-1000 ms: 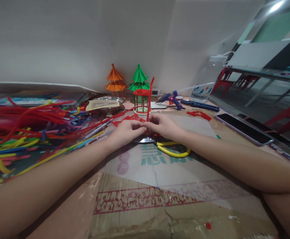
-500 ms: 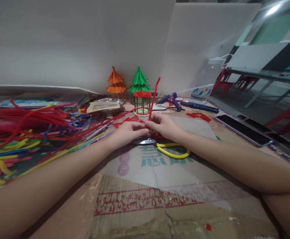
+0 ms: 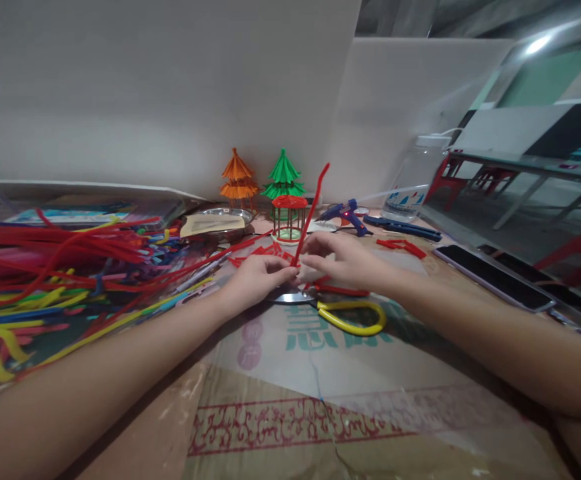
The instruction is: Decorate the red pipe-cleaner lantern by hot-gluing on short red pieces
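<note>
A red pipe cleaner (image 3: 313,208) stands upright with a slight bend at its top, pinched near its lower end by my left hand (image 3: 262,274). My right hand (image 3: 343,262) is just right of it, thumb and fingers apart with nothing visible between them. Scissors with yellow handles (image 3: 353,327) lie below both hands, the blades partly under my left hand. Short cut red pieces (image 3: 265,251) are spread behind my fingers. Beyond them stands a small pavilion frame (image 3: 289,220) with a red top and thin brown posts.
Orange (image 3: 235,179) and green (image 3: 283,177) pagoda models stand at the back by a metal dish (image 3: 230,217). Pipe cleaners (image 3: 60,247) are heaped at left. A glue gun (image 3: 345,215), pliers-like blue tool (image 3: 403,227), water bottle (image 3: 406,183) and phone (image 3: 493,277) are at right.
My right hand has let go of the red pipe cleaner and shifted slightly right, its fingers opening. My left hand keeps hold of the lower end. The whole view has tilted up a little.
</note>
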A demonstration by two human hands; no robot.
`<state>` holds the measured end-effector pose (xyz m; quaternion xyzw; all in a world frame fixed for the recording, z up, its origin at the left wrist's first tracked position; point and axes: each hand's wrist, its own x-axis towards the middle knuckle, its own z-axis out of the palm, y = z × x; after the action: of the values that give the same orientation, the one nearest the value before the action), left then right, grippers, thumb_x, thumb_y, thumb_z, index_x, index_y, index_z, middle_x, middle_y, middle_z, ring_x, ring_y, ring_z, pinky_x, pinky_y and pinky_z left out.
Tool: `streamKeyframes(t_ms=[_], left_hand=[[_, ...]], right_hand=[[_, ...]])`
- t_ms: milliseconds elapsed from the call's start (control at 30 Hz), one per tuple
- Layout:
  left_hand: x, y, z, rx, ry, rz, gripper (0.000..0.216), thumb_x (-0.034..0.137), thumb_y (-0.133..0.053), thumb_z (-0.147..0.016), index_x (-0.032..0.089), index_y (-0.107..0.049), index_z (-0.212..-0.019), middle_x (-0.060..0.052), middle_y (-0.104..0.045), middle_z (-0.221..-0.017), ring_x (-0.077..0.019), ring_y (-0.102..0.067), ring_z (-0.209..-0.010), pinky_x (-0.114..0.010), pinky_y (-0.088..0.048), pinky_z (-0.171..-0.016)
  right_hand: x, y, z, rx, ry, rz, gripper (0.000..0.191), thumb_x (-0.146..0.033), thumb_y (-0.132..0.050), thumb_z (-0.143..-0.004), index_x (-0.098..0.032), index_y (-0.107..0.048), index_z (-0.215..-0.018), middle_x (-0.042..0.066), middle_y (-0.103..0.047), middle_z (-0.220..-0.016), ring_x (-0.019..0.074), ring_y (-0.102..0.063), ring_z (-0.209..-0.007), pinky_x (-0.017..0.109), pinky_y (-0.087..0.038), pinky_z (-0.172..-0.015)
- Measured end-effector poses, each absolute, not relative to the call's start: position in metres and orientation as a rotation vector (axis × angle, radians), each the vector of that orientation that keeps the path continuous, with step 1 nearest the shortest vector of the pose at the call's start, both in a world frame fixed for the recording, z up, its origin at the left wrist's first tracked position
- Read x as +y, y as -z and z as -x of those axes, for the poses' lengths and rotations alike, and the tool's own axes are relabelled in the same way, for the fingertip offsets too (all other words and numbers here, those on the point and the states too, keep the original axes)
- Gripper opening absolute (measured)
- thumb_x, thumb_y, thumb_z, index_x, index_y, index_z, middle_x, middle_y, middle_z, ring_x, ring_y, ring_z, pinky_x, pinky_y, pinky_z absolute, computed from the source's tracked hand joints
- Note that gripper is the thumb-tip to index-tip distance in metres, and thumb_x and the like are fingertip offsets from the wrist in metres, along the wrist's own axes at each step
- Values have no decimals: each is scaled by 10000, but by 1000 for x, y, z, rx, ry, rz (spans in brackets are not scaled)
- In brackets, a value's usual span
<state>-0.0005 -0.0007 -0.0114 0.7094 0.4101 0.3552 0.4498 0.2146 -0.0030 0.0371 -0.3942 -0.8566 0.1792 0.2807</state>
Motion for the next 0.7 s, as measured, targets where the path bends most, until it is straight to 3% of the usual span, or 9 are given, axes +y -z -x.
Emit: streamKeyframes(t_ms=[167, 333, 500, 700], left_hand=[[-1, 12, -1, 1022, -879, -1690, 325, 500, -721, -812, 176, -744, -800, -71, -799, -841, -206, -735, -769, -307, -546, -737], [-3, 9, -2, 1048, -871, -1611, 313, 477, -759, -792, 166, -740, -812, -83, -803, -868, -202, -738, -788, -309, -558, -748], [-2, 5, -1, 1070, -873, -1588, 359, 507, -774, -786, 152, -742, -827, -98, -804, -895, -193, -733, -801, -304, -561, -777], [7, 7, 5, 1053, -920, -1537, 431, 571, -769, -782, 153, -761, -888, -119, -804, -980, -215, -734, -856, -287, -542, -709]], right_hand=[[-33, -55, -250, -2702, -346, 1173, 200, -343, -656, -913, -233, -696, -1075, 57, -738, -963, 211, -662, -796, 311, -480, -662], [-54, -42, -265, -2782, -286, 1152, 481, -272, -688, -887, -346, -623, -1358, 77, -682, -1280, 265, -688, -1011, 357, -530, -814], [-44, -25, -260, -2823, -126, 1121, 567, -164, -580, -897, -349, -577, -1434, 92, -674, -1250, 267, -680, -1000, 354, -520, -796], [-39, -19, -258, -2717, -252, 1049, 723, -2, -511, -809, -348, -569, -1442, 78, -663, -1238, 216, -654, -1012, 320, -510, -862]])
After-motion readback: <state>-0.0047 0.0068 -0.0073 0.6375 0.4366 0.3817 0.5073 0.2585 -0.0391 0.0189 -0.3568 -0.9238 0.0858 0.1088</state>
